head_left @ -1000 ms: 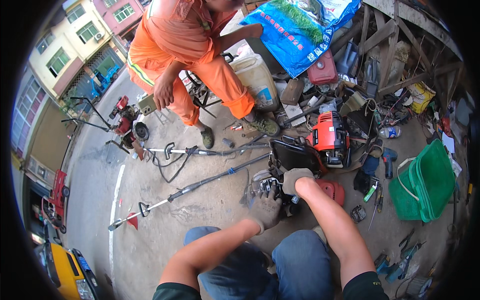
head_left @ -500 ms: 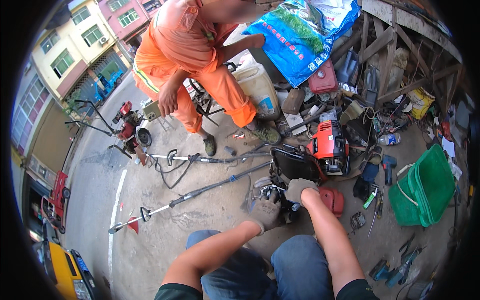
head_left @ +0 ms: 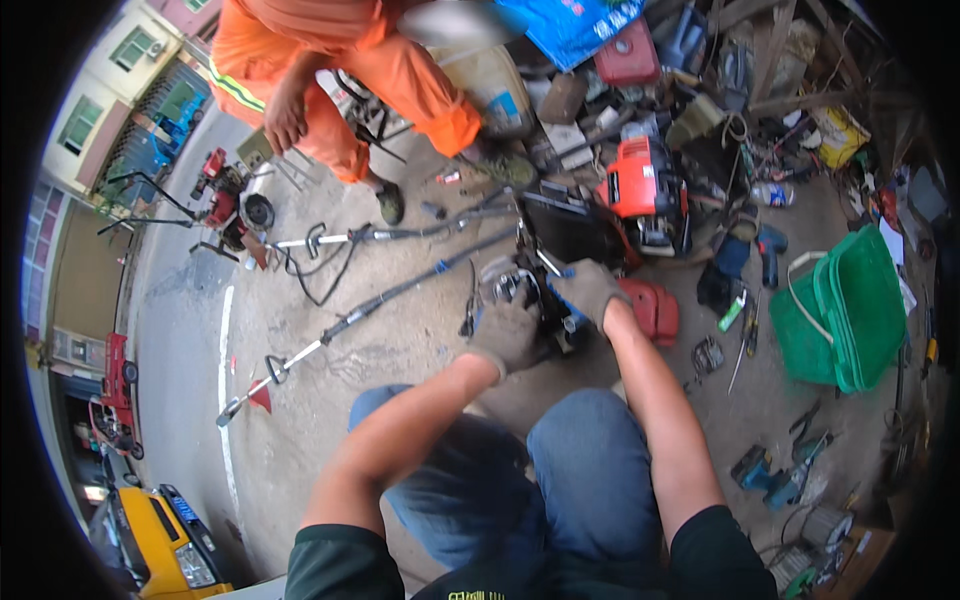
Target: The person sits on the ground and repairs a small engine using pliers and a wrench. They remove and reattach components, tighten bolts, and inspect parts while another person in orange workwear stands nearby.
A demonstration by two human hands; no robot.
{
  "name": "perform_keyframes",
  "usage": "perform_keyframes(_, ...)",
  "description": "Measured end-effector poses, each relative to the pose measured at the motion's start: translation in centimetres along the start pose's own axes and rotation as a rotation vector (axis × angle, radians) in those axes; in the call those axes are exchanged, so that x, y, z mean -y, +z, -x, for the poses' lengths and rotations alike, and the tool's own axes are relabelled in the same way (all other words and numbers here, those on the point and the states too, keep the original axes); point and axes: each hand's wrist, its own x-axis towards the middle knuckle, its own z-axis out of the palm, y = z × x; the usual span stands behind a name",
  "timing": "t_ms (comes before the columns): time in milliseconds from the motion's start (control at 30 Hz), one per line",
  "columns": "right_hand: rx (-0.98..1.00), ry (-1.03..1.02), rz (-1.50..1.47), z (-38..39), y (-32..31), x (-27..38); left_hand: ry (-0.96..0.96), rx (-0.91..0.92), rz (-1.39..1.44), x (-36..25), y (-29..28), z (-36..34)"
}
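Roadside grey concrete pavement (head_left: 410,345), white-lined at its left edge, carries a small black-and-silver engine (head_left: 543,298) toward its cluttered right side. The grey-gloved left hand (head_left: 507,330) rests over it, grip unclear; the grey-gloved right hand (head_left: 588,289) is clamped round a slim silver-shafted tool (head_left: 549,264). Fitting or loosening seems underway, calling for firm bracing.

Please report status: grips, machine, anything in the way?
Left grip on machine; right grip holding slim tool. Machine partly hidden by grips. Black object close beyond.
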Motion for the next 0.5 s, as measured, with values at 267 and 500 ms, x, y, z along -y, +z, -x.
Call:
perform_keyframes(267,0.124,-0.29,-0.048,0.5,2.0,0.0,-0.033,0.007,0.057,-0.6,0.5,1.0)
perform_keyframes(500,0.09,-0.337,0.195,-0.7,2.0,0.7,-0.011,0.056,0.011,-0.9,-1.7,1.5)
